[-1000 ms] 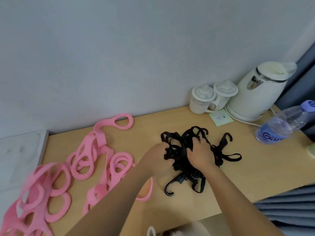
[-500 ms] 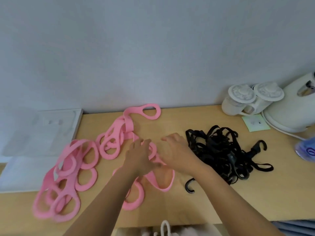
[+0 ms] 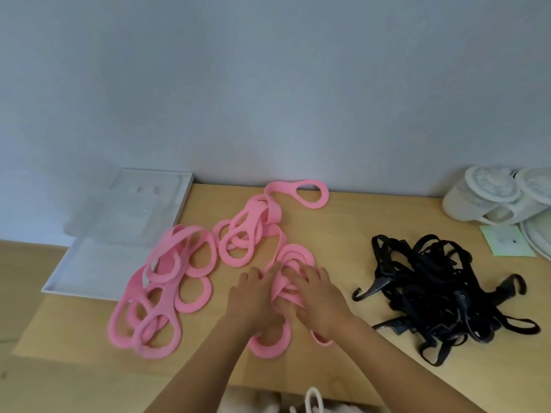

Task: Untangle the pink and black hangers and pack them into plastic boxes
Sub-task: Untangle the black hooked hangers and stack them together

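A tangle of pink loop hangers [image 3: 190, 281] sprawls over the left and middle of the wooden desk [image 3: 357, 222]. My left hand [image 3: 253, 299] and my right hand [image 3: 320, 299] sit side by side on the tangle's right part, fingers curled into the loops and gripping a pink band raised between them. The black hangers [image 3: 432, 290] lie in a heap to the right, apart from both hands. A clear plastic box [image 3: 119, 216] stands at the back left against the wall.
Two white lidded cups [image 3: 492, 198] stand at the back right, with a pale paper note [image 3: 504, 241] and a white kettle base [image 3: 536, 242] beside them. A white flat tray [image 3: 77, 278] lies under the box. The desk's front edge runs just below my forearms.
Both hands left the black heap and moved left onto the pink tangle. They now dig into its loops. My view swung left, bringing the plastic box into sight.
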Demonstrator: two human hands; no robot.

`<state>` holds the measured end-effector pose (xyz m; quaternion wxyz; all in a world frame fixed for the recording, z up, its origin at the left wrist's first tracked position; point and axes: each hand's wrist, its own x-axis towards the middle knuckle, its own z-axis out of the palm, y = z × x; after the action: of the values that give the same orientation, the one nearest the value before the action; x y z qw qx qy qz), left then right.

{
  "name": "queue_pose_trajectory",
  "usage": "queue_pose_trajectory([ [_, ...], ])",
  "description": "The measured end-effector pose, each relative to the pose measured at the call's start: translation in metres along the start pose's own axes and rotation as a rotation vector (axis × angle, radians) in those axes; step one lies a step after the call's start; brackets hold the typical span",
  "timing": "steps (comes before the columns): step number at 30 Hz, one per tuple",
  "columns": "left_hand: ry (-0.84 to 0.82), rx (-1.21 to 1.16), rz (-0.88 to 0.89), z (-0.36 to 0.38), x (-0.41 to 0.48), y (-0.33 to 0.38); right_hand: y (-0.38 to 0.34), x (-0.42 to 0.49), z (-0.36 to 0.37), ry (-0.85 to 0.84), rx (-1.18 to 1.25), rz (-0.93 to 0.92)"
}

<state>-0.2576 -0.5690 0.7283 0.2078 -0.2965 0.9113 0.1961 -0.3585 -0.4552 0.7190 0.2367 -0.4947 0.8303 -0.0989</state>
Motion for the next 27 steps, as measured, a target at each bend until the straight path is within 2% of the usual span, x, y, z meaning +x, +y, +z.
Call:
queue_pose_trajectory([
  [10, 0.073, -0.465, -0.168, -0.021, 0.015, -0.002, -0.006, 0.018, 0.008, 0.195, 0.141, 0.098],
  [13, 0.109, -0.475, -0.133, -0.033, 0.014, -0.003, -0.004, 0.020, -0.002, 0.316, 0.316, 0.062],
  [16, 0.240, -0.476, -0.069, -0.061, 0.010, -0.007, -0.015, 0.028, -0.022, 0.443, 0.461, 0.012],
  [18, 0.319, -0.474, -0.087, -0.082, 0.009, -0.017, -0.027, 0.040, -0.035, 0.481, 0.496, -0.040],
  [24, 0.409, -0.539, -0.262, -0.119, 0.023, -0.062, -0.066, 0.087, -0.059, 0.393, 0.482, -0.117],
  [27, 0.448, -0.519, -0.366, -0.116, 0.035, -0.084, -0.078, 0.113, -0.054, 0.280, 0.433, -0.127],
])
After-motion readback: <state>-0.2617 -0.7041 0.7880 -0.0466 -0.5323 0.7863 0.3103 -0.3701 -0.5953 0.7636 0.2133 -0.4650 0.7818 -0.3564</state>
